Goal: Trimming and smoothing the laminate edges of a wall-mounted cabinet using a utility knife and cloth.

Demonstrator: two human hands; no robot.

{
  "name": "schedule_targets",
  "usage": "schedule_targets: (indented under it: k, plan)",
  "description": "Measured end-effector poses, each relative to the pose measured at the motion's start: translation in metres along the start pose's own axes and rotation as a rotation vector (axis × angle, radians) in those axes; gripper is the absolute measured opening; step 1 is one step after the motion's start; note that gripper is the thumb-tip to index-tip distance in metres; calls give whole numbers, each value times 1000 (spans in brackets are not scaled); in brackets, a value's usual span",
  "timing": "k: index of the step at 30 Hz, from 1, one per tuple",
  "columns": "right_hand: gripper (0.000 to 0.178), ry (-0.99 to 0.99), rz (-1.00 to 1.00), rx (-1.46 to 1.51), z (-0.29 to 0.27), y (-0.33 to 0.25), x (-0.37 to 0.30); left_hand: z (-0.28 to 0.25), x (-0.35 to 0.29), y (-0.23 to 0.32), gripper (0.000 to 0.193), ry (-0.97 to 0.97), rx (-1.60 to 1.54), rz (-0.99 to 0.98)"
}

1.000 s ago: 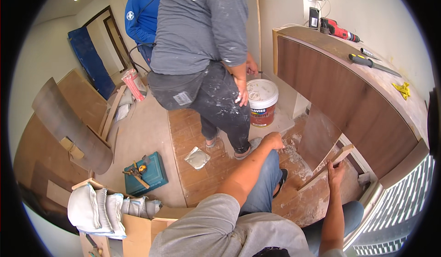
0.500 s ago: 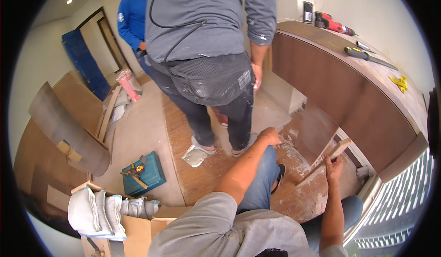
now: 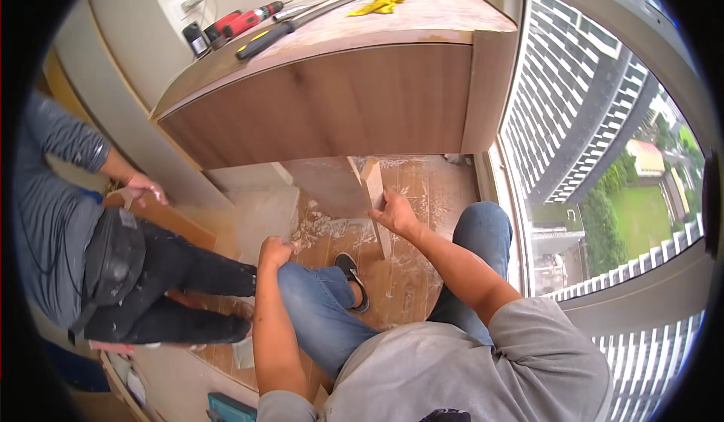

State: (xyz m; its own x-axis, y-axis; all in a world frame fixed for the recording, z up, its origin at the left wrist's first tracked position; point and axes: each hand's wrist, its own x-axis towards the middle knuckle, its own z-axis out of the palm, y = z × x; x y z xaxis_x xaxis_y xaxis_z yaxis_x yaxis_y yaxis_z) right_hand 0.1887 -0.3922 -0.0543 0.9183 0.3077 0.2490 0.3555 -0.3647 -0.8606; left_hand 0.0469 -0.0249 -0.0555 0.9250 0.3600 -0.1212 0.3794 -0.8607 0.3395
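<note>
My right hand (image 3: 396, 212) grips a light wooden strip (image 3: 374, 184) near its upper part. The strip stands tilted below the brown cabinet panel (image 3: 324, 101), its lower end close to the wooden floor (image 3: 407, 267). Beside it is a flat, thin panel (image 3: 324, 184) under the cabinet. At my left knee, my left hand (image 3: 277, 254) is closed in a fist. Its fingers curl out of sight, so whatever they hold, if anything, is hidden.
On the cabinet top lie a red power drill (image 3: 241, 21), a dark-handled handsaw (image 3: 265, 41) and a yellow cloth (image 3: 381, 1). A co-worker in grey (image 3: 56, 196) stands at the left. A large window (image 3: 596, 120) borders the right side. Pale debris (image 3: 332, 230) litters the floor.
My view has swung right, so the cabinet is now ahead and the co-worker at the left edge. The right hand still holds the wooden strip; the left stays closed by the knee.
</note>
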Motion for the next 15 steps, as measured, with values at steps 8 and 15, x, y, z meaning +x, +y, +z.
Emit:
schedule_targets:
  k: [8,15]
  plan:
    - [61,-93,-3,-200,-47,16,-46,7,13,107,41,-55,-106,48]
    - [57,154,-425,-115,-100,-36,-68,16,11,180,41,63,-260,324]
